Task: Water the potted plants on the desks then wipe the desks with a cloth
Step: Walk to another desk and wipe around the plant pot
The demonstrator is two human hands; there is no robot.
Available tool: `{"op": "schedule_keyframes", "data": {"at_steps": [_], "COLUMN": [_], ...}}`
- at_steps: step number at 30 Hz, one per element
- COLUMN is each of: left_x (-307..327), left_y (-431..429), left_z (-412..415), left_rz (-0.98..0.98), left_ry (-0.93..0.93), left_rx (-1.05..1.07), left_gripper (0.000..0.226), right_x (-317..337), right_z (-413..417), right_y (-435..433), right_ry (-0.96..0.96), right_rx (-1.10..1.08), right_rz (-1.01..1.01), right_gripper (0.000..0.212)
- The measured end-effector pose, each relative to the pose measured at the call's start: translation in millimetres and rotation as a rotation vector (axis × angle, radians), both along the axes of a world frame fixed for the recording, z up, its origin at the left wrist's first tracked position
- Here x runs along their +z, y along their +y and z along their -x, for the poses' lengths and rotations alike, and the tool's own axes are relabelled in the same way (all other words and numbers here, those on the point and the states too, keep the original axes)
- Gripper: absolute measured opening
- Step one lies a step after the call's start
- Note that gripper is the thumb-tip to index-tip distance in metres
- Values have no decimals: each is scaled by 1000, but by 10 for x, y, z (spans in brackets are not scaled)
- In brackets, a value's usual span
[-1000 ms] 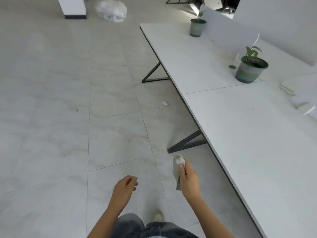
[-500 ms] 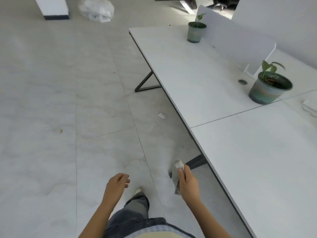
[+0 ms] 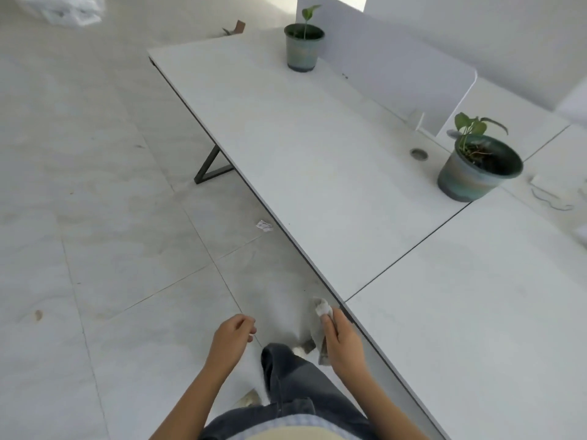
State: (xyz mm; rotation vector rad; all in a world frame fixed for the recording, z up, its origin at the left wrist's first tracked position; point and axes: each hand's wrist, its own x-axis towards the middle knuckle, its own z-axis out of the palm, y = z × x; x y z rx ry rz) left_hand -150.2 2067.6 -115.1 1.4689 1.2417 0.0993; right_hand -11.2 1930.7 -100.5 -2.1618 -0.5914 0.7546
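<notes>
Cloth (image 3: 320, 325) is dangling from the right hand (image 3: 344, 342), pinched just beside the desks (image 3: 317, 173) but not touching them. The left hand (image 3: 232, 336) is hanging loosely curled, holding nothing. 2 plants, far pot (image 3: 303, 52) and near pot (image 3: 473, 173), are sitting on top. With no watering can showing, watering is looking finished, I'd judge; wiping is not yet begun.

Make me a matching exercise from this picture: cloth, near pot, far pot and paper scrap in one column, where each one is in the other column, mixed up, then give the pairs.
Things:
1. cloth
2. near pot
3. far pot
4. paper scrap

Places:
A. on the floor
B. at the desk's far end, by the divider
C. in the right hand
D. beside the cable hole

Pairs: 1-C, 2-D, 3-B, 4-A.
</notes>
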Motion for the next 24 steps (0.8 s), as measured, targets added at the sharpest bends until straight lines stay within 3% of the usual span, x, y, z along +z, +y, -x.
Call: {"op": "schedule_keyframes", "data": {"at_steps": [3,11,16,21,24], "left_x": [71,20,278,380,286], "left_y": [276,716,1033,1251,1339], "left_z": [-434,-1044,-1745,-2692,-3229], "left_rz": [-42,-56,-160,-267,-450], "left_ry": [-23,47,-50,-111,-80], "left_rx": [-43,-30,-95,-409,-579], "left_gripper": [17,17,19,21,26], "right_x": [58,200,320,390,383], "right_z": [-450,-1131,-1509,-1990,-2220], "right_y": [286,721,635,419,211], "right_ry": [-25,63,103,60,5], "right_rx": [-63,-152,-478,-864,-1041], "right_rz": [-70,-185,-256,-316,-281], "right_gripper": [15,21,33,33,32]}}
